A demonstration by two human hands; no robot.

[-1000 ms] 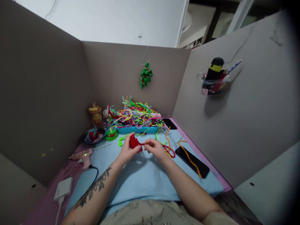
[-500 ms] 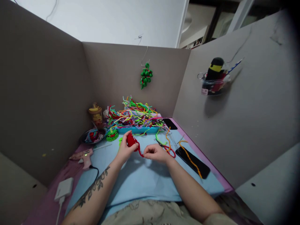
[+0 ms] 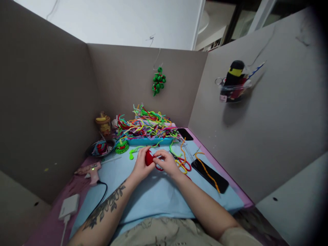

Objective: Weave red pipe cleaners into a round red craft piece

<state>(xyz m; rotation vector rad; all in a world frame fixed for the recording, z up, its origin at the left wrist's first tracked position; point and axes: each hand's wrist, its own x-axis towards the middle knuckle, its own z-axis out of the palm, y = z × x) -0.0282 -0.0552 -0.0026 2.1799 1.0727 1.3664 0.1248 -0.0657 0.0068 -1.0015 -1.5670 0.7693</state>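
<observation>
My left hand (image 3: pixel 140 166) is closed around a small red pipe-cleaner ball (image 3: pixel 148 159) above the light blue mat (image 3: pixel 153 194). My right hand (image 3: pixel 167 163) sits right beside it, fingers pinched on the red strand that trails from the ball. Both hands meet at the middle of the mat. A green pipe cleaner (image 3: pixel 135 150) lies just beyond my left hand. Loose red, orange and green strands (image 3: pixel 183 160) lie by my right hand.
A blue tray heaped with coloured pipe cleaners (image 3: pixel 146 126) stands at the back. A pink glue gun (image 3: pixel 89 169) and white adapter (image 3: pixel 68 206) lie left. A dark bowl (image 3: pixel 100 148), a green figure (image 3: pixel 121 147) and a jar (image 3: pixel 104 123) sit back left. Two phones (image 3: pixel 210 172) lie right. Grey partitions (image 3: pixel 46 102) enclose the desk.
My right hand moved in from apart to touch the red ball, taking up the strand's slack. My left hand turned the ball slightly toward it.
</observation>
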